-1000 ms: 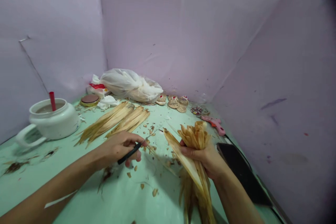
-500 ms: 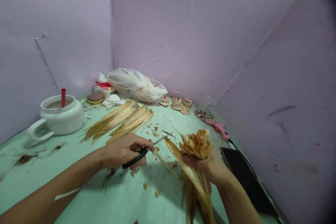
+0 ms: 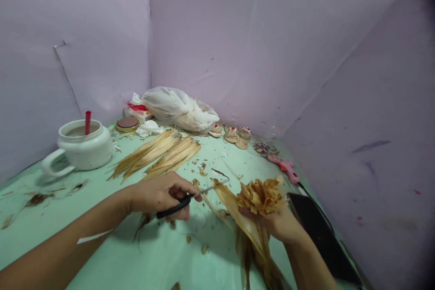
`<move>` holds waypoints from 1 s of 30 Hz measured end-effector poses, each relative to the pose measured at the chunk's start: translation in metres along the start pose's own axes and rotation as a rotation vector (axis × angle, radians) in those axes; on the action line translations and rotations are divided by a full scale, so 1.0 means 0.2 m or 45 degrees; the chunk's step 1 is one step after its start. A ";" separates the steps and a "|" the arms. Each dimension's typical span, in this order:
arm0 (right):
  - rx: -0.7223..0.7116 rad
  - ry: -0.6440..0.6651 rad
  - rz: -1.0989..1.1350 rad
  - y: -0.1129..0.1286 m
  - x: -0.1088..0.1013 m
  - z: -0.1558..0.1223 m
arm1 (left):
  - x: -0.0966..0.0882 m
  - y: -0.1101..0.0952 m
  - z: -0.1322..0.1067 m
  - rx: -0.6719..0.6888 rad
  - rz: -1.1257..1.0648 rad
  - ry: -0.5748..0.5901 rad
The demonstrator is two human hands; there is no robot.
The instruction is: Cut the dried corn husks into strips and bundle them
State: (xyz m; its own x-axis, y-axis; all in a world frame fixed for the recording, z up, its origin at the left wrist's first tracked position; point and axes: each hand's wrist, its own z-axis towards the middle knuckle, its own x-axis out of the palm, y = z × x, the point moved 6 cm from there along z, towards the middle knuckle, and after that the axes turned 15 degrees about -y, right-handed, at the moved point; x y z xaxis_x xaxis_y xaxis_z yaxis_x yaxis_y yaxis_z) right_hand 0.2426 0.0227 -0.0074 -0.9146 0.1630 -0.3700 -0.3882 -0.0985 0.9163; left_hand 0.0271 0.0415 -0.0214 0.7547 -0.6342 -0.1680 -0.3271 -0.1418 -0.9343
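My left hand (image 3: pixel 166 197) is closed around the black handles of a pair of scissors (image 3: pixel 175 207). The thin metal blades point right and reach the tip of a long dried corn husk (image 3: pixel 227 197); whether they are closed on it I cannot tell. My right hand (image 3: pixel 277 222) grips a ruffled flower made of dried husk (image 3: pixel 261 195), its petals upward, with long husk strips hanging below the palm. The fingers of that hand are partly hidden by the husk. Small husk scraps (image 3: pixel 204 249) lie on the green tabletop between and below my hands.
Flat husk bundles (image 3: pixel 149 154) lie behind my left hand. A white mug (image 3: pixel 86 149) with a red stick stands at left. At the back are a plastic bag (image 3: pixel 180 108) and small woven ornaments (image 3: pixel 231 134). A pink glue gun (image 3: pixel 283 166) and a dark phone-like slab (image 3: pixel 319 235) lie at right.
The scissor blades now cross the husk's tip, where before they ended just beside it. The husk flower has shifted slightly right and turned a little. The whole view has moved slightly.
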 end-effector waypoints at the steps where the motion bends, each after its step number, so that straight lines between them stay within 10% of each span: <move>1: -0.003 -0.018 0.001 0.00 0.00 0.00 | 0.00 0.00 0.00 0.012 -0.011 -0.031; 9: 0.170 -0.111 -0.030 -0.02 0.08 0.00 | -0.09 -0.11 0.02 0.331 -0.178 -1.007; 16: 0.181 -0.023 -0.013 0.01 0.12 -0.02 | 0.01 -0.24 0.13 0.709 0.066 -0.991; 30: 0.140 0.127 0.003 0.03 0.13 -0.02 | 0.00 -0.26 0.15 0.795 0.219 -1.030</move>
State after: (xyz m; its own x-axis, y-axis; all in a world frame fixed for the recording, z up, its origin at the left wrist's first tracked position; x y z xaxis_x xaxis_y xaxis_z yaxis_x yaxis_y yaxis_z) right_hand 0.2163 0.0216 -0.0126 -0.9244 0.0643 -0.3761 -0.3762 0.0100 0.9265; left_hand 0.0608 0.0710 0.0177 0.9575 0.1243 -0.2604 -0.2880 0.4680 -0.8355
